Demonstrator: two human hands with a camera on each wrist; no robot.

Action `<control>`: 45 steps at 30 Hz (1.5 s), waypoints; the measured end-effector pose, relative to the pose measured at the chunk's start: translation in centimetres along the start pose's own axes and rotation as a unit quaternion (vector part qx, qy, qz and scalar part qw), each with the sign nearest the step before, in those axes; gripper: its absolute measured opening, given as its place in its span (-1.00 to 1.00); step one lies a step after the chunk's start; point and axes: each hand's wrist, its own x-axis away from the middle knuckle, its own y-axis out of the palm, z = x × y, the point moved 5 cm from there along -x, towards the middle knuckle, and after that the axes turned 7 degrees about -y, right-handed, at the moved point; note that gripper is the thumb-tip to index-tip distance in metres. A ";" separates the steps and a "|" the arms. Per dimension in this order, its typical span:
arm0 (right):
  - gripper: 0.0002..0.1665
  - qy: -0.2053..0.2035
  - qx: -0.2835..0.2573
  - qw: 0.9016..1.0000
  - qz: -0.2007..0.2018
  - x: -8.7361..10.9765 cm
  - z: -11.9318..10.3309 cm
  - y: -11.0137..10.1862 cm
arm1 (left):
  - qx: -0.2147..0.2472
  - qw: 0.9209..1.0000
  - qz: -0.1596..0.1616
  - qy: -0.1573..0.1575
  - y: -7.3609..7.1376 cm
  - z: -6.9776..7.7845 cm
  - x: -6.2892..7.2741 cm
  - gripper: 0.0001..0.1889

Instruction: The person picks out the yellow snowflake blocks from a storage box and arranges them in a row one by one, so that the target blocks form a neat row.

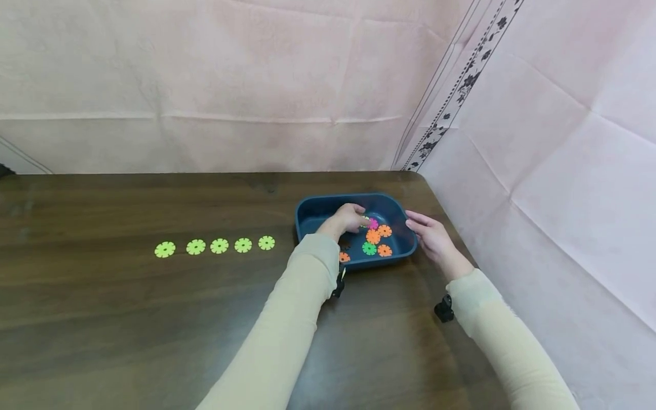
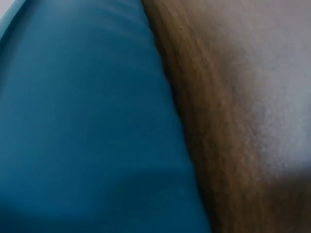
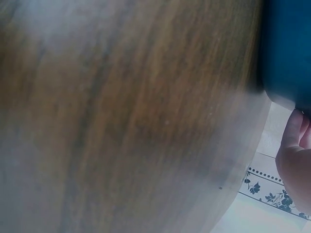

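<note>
A dark blue plastic bin holds several small flower-shaped discs: orange, green and pink. My left hand reaches over its near left side, fingertips low inside by the pink disc and a partly hidden yellow-green disc; I cannot tell whether it pinches one. My right hand holds the bin's right end, thumb and finger at the rim. In the left wrist view the bin's outer wall fills the left side. The right wrist view shows right-hand fingers against the bin's corner.
Several yellow-green flower discs lie spaced in a row on the brown wooden table, left of the bin. A pale cloth wall rises behind the table. Another wall stands close on the right, beside my right arm.
</note>
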 end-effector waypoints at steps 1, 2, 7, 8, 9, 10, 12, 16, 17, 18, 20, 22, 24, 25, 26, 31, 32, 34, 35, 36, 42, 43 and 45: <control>-0.33 -0.002 -0.002 1.000 0.000 0.0 -0.1 0.0 | -0.019 1.000 -0.004 0.001 0.1 0.1 0.0 -0.49; -0.33 -0.003 -0.002 1.000 -0.001 0.0 -0.1 0.0 | -0.035 0.999 -0.008 0.003 0.1 0.1 0.0 -0.49; -0.35 -0.003 0.006 1.000 -0.001 0.0 -0.2 0.0 | -0.123 0.992 -0.002 0.027 0.3 0.5 0.5 -0.54; -0.35 -0.003 0.005 1.000 -0.001 0.0 -0.2 0.1 | -0.142 0.989 0.003 0.034 0.3 0.5 0.7 -0.56; -0.36 -0.003 0.006 1.000 0.000 0.0 -0.2 0.1 | -0.168 0.985 0.008 0.045 0.4 0.7 0.9 -0.57; -0.35 -0.002 0.007 1.000 -0.001 0.0 -0.2 0.1 | -0.191 0.980 0.013 0.053 0.6 0.7 1.0 -0.59; -0.36 0.002 0.013 1.000 0.001 0.1 -0.1 0.1 | -0.242 0.968 0.021 0.069 1.0 0.9 1.4 -0.65; -0.36 0.013 0.031 0.999 0.003 0.2 0.1 0.0 | -0.327 0.941 0.037 0.079 1.8 1.0 1.7 -0.80; -0.37 0.014 0.036 0.999 0.004 0.2 0.1 0.0 | -0.336 0.938 0.040 0.078 1.9 1.0 1.8 -0.82; -0.37 0.014 0.038 0.999 0.004 0.2 0.2 0.0 | -0.341 0.936 0.044 0.075 2.0 1.0 1.8 -0.85; -0.37 0.014 0.041 0.999 0.003 0.2 0.2 0.0 | -0.331 0.940 0.050 0.066 2.0 0.9 1.8 -0.88; -0.37 0.014 0.043 0.999 0.002 0.2 0.1 0.0 | -0.315 0.946 0.058 0.059 1.9 0.8 1.8 -0.92; -0.37 0.016 0.048 0.999 0.002 0.2 0.1 0.0 | -0.294 0.952 0.064 0.054 1.6 0.8 1.8 -0.87; -0.37 0.017 0.050 0.999 0.002 0.2 0.1 0.0 | -0.285 0.955 0.067 0.053 1.5 0.8 1.8 -0.84; -0.37 0.018 0.051 0.999 0.001 0.2 0.1 0.0 | -0.276 0.957 0.068 0.052 1.4 0.8 1.9 -0.81; -0.37 0.020 0.050 0.999 -0.001 0.4 0.0 0.1 | -0.225 0.969 0.088 0.049 0.6 0.9 2.1 -0.85; -0.36 0.020 0.048 0.999 -0.002 0.4 0.0 0.1 | -0.213 0.972 0.089 0.045 0.4 0.9 2.1 -0.84; -0.36 0.020 0.046 0.999 -0.002 0.5 0.1 0.2 | -0.188 0.978 0.089 0.034 0.0 0.8 2.1 -0.78; -0.36 0.020 0.044 0.999 -0.003 0.5 0.1 0.2 | -0.169 0.982 0.084 0.027 -0.2 0.8 2.0 -0.78; -0.36 0.020 0.043 0.999 -0.003 0.5 0.1 0.2 | -0.147 0.986 0.079 0.022 -0.4 0.8 2.0 -0.78; -0.34 0.021 0.031 0.999 -0.006 0.4 0.1 0.2 | -0.044 0.997 0.068 0.009 -2.1 1.3 2.4 -0.81; -0.33 0.018 0.029 0.999 -0.007 0.4 0.1 0.1 | -0.035 0.997 0.067 0.011 -2.4 1.4 2.7 -0.82; -0.33 0.012 0.026 1.000 -0.006 0.4 -0.1 0.1 | -0.019 0.998 0.061 0.018 -3.0 1.7 3.1 -0.83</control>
